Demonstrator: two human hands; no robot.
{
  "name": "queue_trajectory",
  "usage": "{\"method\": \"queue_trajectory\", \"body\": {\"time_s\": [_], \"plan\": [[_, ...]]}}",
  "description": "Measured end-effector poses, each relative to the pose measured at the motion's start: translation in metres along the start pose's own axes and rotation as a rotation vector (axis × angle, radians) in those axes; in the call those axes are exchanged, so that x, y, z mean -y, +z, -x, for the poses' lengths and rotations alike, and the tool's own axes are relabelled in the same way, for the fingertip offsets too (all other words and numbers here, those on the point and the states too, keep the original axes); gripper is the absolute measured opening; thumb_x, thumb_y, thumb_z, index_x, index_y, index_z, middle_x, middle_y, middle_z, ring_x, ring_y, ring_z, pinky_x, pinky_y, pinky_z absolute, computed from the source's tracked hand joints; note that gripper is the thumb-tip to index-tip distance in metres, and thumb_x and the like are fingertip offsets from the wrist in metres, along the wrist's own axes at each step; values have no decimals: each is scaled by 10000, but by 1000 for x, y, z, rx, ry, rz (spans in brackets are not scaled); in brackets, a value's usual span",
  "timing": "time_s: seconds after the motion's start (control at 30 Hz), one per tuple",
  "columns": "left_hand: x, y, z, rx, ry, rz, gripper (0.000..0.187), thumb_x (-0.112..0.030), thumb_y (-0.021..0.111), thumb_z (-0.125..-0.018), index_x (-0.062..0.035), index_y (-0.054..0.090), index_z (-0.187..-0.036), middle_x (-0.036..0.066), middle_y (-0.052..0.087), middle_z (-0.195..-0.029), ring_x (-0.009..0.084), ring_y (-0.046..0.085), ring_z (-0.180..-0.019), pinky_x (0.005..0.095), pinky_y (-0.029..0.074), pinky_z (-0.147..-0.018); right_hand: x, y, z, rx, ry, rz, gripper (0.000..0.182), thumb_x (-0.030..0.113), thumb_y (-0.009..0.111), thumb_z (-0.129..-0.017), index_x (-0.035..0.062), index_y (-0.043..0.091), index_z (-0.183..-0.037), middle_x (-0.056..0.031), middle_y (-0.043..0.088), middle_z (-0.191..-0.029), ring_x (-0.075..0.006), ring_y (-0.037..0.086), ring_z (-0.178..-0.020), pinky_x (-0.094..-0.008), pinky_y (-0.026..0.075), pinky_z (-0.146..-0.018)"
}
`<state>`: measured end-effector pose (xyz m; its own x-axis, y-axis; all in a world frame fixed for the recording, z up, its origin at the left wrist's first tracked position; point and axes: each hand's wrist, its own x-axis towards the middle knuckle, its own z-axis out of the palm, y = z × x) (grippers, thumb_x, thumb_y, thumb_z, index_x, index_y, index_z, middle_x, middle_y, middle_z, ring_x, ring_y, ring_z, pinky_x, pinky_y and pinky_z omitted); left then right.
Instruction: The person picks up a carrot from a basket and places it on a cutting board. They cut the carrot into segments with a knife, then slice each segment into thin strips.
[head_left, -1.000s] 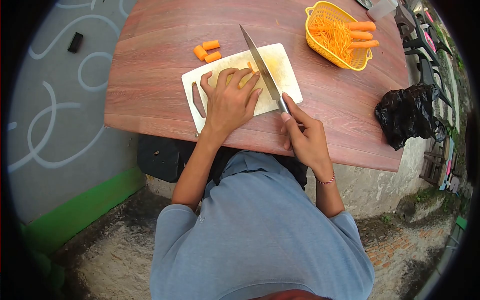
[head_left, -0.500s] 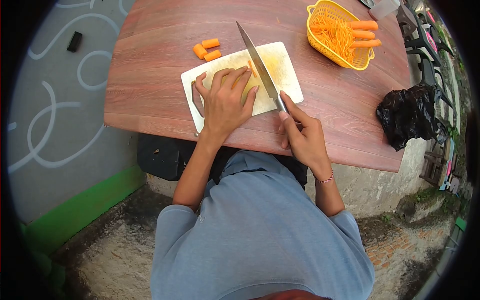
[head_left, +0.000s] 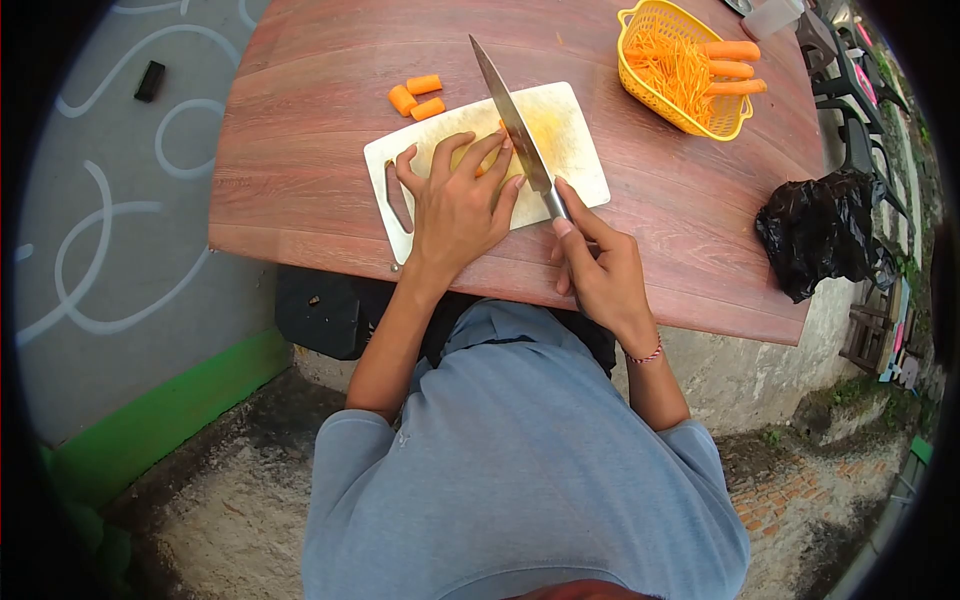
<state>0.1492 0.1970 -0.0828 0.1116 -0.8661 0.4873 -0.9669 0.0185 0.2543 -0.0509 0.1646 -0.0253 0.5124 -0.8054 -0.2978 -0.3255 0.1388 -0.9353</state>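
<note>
My left hand (head_left: 458, 205) rests on a white cutting board (head_left: 580, 160), its fingers bent over a piece of carrot (head_left: 480, 171). Only bits of orange show between and beyond those fingers, so the piece's shape is mostly hidden. In my right hand (head_left: 608, 275) is the handle of a large kitchen knife (head_left: 514, 122). Its long blade slants away across the board, close beside my left fingertips. Beyond the board's far left edge lie 3 short carrot chunks (head_left: 426, 108) on the wooden table (head_left: 300, 150).
A yellow plastic basket (head_left: 640, 88) at the far right holds shredded carrot (head_left: 672, 75) and 3 whole carrots (head_left: 735, 70). A black plastic bag (head_left: 820, 230) sits at the table's right edge. A clear container (head_left: 770, 18) stands at the back right, with dark chairs (head_left: 855, 140) beyond.
The knife has shifted slightly left, nearer my left fingertips, and my right hand has moved with it. A thin carrot strip seen beside the blade before is now mostly covered.
</note>
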Motion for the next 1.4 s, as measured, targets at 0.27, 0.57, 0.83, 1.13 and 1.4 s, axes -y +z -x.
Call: {"method": "queue_trajectory", "body": {"time_s": [0.27, 0.57, 0.83, 1.13, 1.4], "plan": [[0, 0, 2, 18, 8, 26, 385, -360, 714, -975, -68, 792, -1214, 25, 676, -1363, 257, 539, -1322, 656, 198, -1086, 1, 5, 3, -9, 22, -41, 478, 172, 588, -1107, 137, 548, -1582, -15, 608, -740, -77, 586, -564, -287, 504, -549], [0, 0, 2, 47, 7, 39, 464, -420, 638, -1024, -50, 761, -1276, 55, 654, -1384, 280, 520, -1340, 665, 189, -1088, -2, 10, 4, -37, 19, -68, 473, 173, 582, -1110, 123, 548, -1580, -4, 600, -718, -75, 581, -550, -291, 498, -536], [-2, -1, 2, 55, 13, 33, 513, -440, 625, -1035, -15, 744, -1296, 73, 642, -1411, 281, 515, -1345, 666, 196, -1084, -9, 17, 3, -94, -74, 113, 481, 142, 604, -1079, 49, 548, -1548, -177, 542, -667, -155, 582, -616, -340, 493, -633], [-1, -1, 1, 67, 15, 51, 544, -452, 612, -1045, -2, 729, -1326, 88, 647, -1462, 287, 515, -1343, 651, 196, -1085, -2, 19, 5, -104, -76, 157, 478, 147, 607, -1074, 37, 557, -1537, -264, 588, -716, -259, 628, -593, -379, 503, -629], [-1, -2, 1, 71, 12, 54, 526, -432, 604, -1044, -4, 730, -1322, 76, 632, -1453, 290, 497, -1352, 658, 203, -1080, -4, 25, 6, -123, -124, 194, 478, 131, 606, -1067, 22, 557, -1530, -309, 644, -792, -393, 702, -680, -418, 521, -653]]}}
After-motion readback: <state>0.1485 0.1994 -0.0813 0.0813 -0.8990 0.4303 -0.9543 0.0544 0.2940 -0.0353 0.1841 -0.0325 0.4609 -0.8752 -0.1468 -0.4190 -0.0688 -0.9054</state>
